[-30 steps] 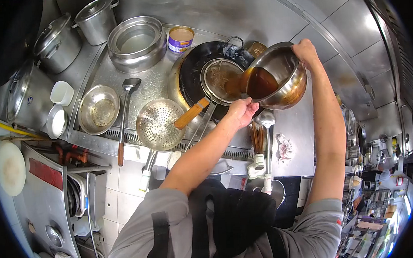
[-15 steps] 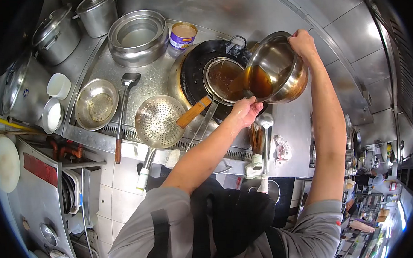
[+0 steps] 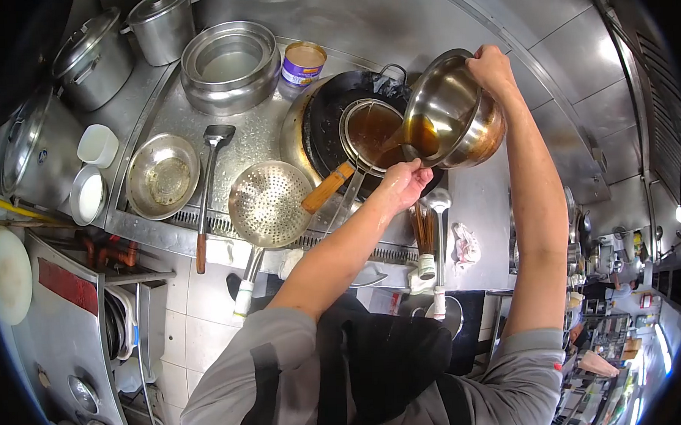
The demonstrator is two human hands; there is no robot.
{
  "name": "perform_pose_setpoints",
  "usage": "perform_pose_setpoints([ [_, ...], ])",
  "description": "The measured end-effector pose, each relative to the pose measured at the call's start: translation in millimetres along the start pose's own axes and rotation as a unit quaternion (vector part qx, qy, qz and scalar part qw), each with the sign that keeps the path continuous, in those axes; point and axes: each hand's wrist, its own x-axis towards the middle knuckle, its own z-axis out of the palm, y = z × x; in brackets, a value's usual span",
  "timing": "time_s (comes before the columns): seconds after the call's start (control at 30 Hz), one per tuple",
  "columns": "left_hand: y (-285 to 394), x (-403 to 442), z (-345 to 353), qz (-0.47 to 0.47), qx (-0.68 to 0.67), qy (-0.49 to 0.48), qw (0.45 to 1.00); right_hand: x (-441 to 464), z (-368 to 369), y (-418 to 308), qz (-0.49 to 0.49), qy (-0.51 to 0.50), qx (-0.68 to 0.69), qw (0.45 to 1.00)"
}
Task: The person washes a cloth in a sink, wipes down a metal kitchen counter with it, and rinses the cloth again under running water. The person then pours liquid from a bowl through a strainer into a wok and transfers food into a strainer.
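Note:
Both my hands grip a tilted metal bowl [image 3: 470, 135]. My left hand [image 3: 406, 183] pinches its lower rim, and my right hand [image 3: 491, 69] holds the upper rim at the far side. Brown liquid [image 3: 421, 137] runs over the bowl's lip into a round strainer [image 3: 373, 133] with a wooden handle [image 3: 328, 188]. That strainer rests over a black wok [image 3: 325, 111] on the stove; what lies beneath the mesh is hidden. A perforated skimmer [image 3: 270, 204] lies left of the wooden handle.
A spatula [image 3: 212, 188], a shallow metal dish [image 3: 163, 177] and a wide pot [image 3: 230, 77] stand on the left of the stove. Behind the wok is a purple can [image 3: 302, 64]. A ladle [image 3: 437, 208], a bamboo brush [image 3: 424, 239] and a crumpled cloth [image 3: 466, 245] lie at the front edge.
The bowl is tipped a little further, and less brown liquid shows in it. Both hands keep their grip. The whole view has shifted slightly.

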Motion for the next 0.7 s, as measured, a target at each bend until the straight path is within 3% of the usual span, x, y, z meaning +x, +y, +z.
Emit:
perform_pose_setpoints([
  [0.27,12.4,3.8,-16.8,-0.037,-0.014,-0.019,0.999,-16.7,11.5,-40.4,-0.004,0.025,-0.027,0.999],
  [0.37,29.8,-8.7,-14.1,0.000,0.015,-0.007,1.000,-13.3,14.3,-32.3,0.026,0.043,-0.028,0.998],
  [0.47,66.6,-42.7,-3.8,0.107,0.106,-0.005,0.989,-22.0,7.7,-13.0,0.042,0.067,0.008,0.997],
  [0.53,99.2,-78.8,5.3,0.191,0.153,0.021,0.969,-25.7,20.1,0.3,0.062,0.041,0.168,0.983],
  [0.67,177.7,-172.5,3.2,0.333,0.292,0.057,0.895,-61.0,66.6,-55.0,0.060,0.010,0.369,0.928],
  [0.7,194.7,-202.5,1.6,0.388,0.302,0.071,0.868,-70.2,75.7,-76.7,0.072,-0.037,0.387,0.919],
])
